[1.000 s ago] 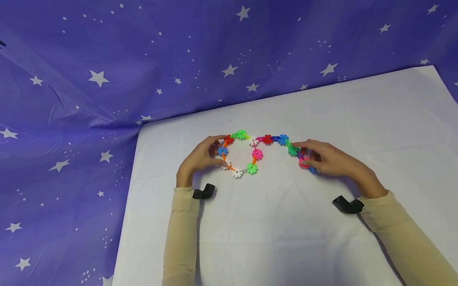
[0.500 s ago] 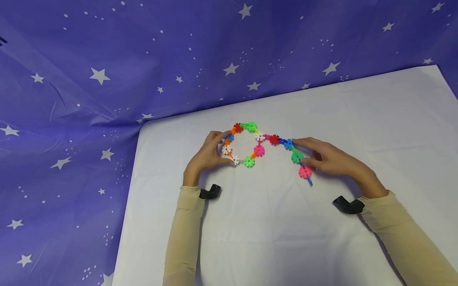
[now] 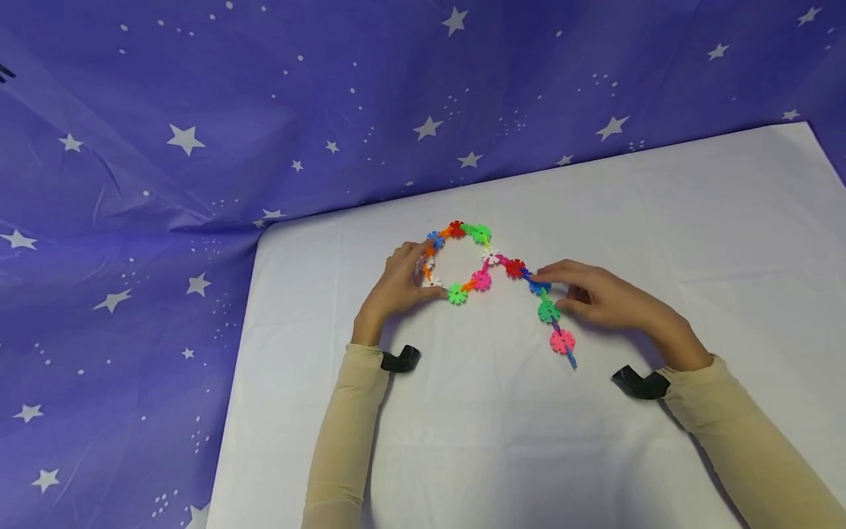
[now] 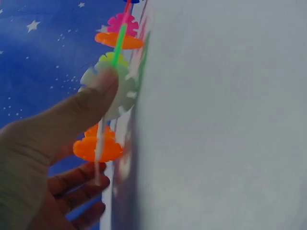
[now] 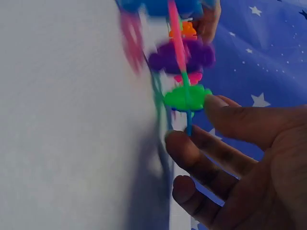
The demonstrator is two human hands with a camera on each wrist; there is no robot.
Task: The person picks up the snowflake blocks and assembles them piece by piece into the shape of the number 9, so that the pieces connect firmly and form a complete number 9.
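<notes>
Interlocking snowflake discs in many colours form a chain on the white table in the head view, with a loop at its left and a tail slanting down to the right. My left hand (image 3: 396, 290) grips the loop's left side, thumb low by a green disc (image 3: 457, 294) and fingers by a blue disc (image 3: 435, 239). In the left wrist view the thumb overlaps a whitish disc (image 4: 125, 98). The tail is pinched by my right hand (image 3: 604, 297), near a blue disc (image 3: 540, 286) and a teal-green disc (image 3: 548, 311). Beyond its thumb, a pink disc (image 3: 562, 342) and a bluish end piece hang free.
A white cloth covers the table (image 3: 496, 441). Behind it and to the left hangs a purple-blue curtain (image 3: 370, 88) with white stars. A black wrist mount (image 3: 400, 359) sits at the left sleeve, and another black mount (image 3: 640, 383) at the right sleeve.
The loop has shifted right and turned, carried by the left hand. The tail has swung downward, its pink end now nearer me. My right hand's grip has moved up the tail, away from its end.
</notes>
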